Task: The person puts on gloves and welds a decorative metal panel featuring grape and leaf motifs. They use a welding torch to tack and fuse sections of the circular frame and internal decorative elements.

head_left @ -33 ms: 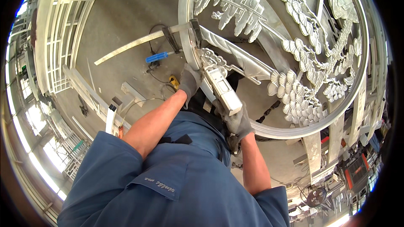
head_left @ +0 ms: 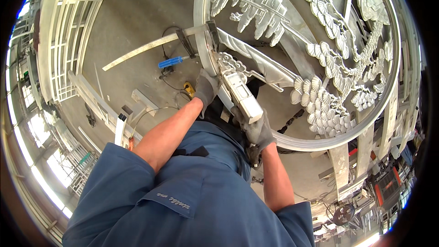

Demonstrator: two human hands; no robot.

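a worker in a blue jacket (head_left: 196,192) leans over a large metal ring (head_left: 200,11), a boxy white tool (head_left: 243,98) in the grasp of the gloved right hand (head_left: 257,130). the tool lies across the ring's lower-left rim, its front end at the metal there. the gloved left hand (head_left: 208,87) is at the outer side of the same rim, near the tool's front end; whether its fingers close on anything cannot be told. inside the ring spread silvery cast leaves (head_left: 313,98). a black clamp (head_left: 212,35) sits on the ring's left rim, and left of the ring are a pale bar (head_left: 137,54), a blue handle (head_left: 170,62) and a yellow object (head_left: 189,88).
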